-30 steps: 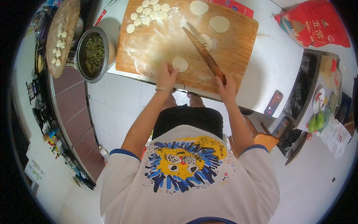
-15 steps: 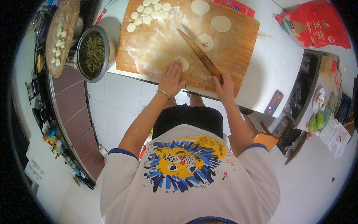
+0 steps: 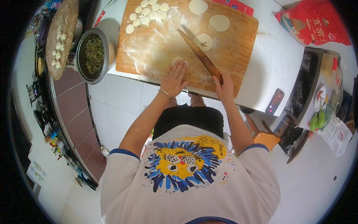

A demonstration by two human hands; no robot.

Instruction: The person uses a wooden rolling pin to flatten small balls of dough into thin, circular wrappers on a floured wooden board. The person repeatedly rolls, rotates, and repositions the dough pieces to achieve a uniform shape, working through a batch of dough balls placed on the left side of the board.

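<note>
My left hand (image 3: pixel 174 79) lies flat and open on the floured wooden board (image 3: pixel 238 52), fingers spread, fingertips covering the near edge of a small dough piece (image 3: pixel 179 59). The piece shows just beyond the fingertips, pressed under them, not pinched.

My right hand (image 3: pixel 225 89) is closed around the near end of a wooden rolling pin (image 3: pixel 199 55) at the board's front edge. The pin runs diagonally away from that grip, up and to the left, and lies on the board. Its far half passes just right of the dough piece under my left hand; whether the two touch, I cannot tell. The pin's middle crosses the lower left edge of a rolled dough round (image 3: pixel 204 41).

Two more flat rounds (image 3: pixel 219 22) lie farther back on the board, well apart from both hands. A cluster of small cut dough pieces (image 3: pixel 147 15) sits at the board's far left corner.

Left of the board stands a metal bowl of dark green filling (image 3: pixel 93 55). Beyond it, a round woven tray (image 3: pixel 61 35) carries pale pieces. A red bag (image 3: pixel 315 24) lies on the white counter to the right, and a phone (image 3: pixel 275 101) rests near the counter's front edge.
</note>
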